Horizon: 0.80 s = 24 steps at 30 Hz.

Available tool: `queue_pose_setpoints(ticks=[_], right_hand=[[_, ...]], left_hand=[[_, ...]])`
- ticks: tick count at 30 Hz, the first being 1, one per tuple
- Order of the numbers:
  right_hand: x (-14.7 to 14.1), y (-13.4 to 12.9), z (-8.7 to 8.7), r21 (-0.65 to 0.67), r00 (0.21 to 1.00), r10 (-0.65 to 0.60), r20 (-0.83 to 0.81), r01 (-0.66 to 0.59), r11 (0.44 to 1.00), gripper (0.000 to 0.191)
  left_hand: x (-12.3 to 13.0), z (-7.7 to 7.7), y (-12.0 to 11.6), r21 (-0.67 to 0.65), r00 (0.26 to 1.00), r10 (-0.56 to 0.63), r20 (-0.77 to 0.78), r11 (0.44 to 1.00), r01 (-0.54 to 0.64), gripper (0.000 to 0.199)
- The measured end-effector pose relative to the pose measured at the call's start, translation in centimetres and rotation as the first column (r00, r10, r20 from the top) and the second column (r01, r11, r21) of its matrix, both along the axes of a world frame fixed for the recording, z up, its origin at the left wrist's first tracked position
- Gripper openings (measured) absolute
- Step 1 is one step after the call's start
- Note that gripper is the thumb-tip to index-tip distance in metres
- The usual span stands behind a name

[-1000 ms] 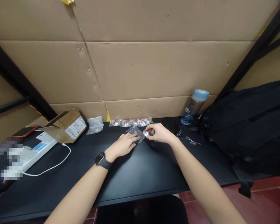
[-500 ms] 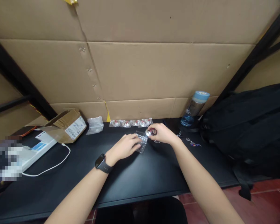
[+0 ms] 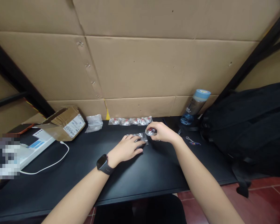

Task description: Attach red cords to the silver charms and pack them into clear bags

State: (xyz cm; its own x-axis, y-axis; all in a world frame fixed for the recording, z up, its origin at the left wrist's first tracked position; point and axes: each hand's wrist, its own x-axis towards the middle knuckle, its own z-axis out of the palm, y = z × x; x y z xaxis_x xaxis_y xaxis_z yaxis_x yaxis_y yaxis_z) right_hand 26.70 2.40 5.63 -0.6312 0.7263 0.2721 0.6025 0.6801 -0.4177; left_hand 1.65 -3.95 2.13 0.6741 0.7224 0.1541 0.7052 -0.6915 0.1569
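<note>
My right hand (image 3: pixel 162 132) is closed on a round silvery disc (image 3: pixel 150 132) with red in its middle, held just above the black table. Part of another round shiny edge shows beneath that hand; I cannot tell what it is. My left hand (image 3: pixel 128 147), with a black watch on the wrist, lies palm down with its fingers stretched over a clear plastic bag (image 3: pixel 143 137). The fingers cover much of the bag. Behind both hands, several similar discs in clear wrappers (image 3: pixel 125 121) stand in a row along the cardboard wall.
Left of the row lie clear plastic bags (image 3: pixel 94 123) and an open cardboard box (image 3: pixel 71 123). A white power strip (image 3: pixel 35 151) with a white cable (image 3: pixel 51 169) is at far left. On the right are a blue-lidded bottle (image 3: pixel 195 107), a keyring (image 3: pixel 193 142) and a black backpack (image 3: pixel 252 130).
My left hand has turned flatter over the plastic bag, and the bag has shifted slightly up and left beneath it. The disc in my right hand has tilted, staying nearly in place.
</note>
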Motion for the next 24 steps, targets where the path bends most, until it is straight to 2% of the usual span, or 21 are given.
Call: queue_pose_setpoints(ticks=[3, 8, 12, 16, 24], right_hand=[[0.1, -0.1, -0.1, -0.033, 0.999, 0.019, 0.043, -0.018, 0.999, 0.036], [-0.3, -0.2, -0.9, -0.163, 0.980, 0.063, 0.187, -0.033, 0.986, 0.022], [-0.8, -0.2, -1.5, -0.147, 0.971, 0.042, 0.237, -0.007, 0.989, 0.021], [-1.1, -0.2, -1.4, -0.096, 0.979, 0.032, 0.200, -0.013, 0.995, 0.023], [-1.7, -0.3, -1.9, -0.193, 0.998, 0.043, 0.054, -0.032, 0.981, 0.013]], left_hand=[[0.1, -0.4, 0.0, -0.003, 1.000, -0.021, -0.011, 1.000, 0.021, 0.036], [0.1, -0.3, 0.3, 0.000, 0.999, -0.044, 0.012, 0.999, 0.044, 0.030], [-0.1, -0.3, 0.4, 0.014, 0.999, -0.053, 0.009, 0.998, 0.053, 0.028], [-0.3, -0.7, 0.6, 0.033, 0.998, -0.066, 0.015, 0.997, 0.066, 0.034], [-0.5, -0.9, 0.9, 0.039, 0.999, -0.043, 0.017, 0.998, 0.043, 0.041]])
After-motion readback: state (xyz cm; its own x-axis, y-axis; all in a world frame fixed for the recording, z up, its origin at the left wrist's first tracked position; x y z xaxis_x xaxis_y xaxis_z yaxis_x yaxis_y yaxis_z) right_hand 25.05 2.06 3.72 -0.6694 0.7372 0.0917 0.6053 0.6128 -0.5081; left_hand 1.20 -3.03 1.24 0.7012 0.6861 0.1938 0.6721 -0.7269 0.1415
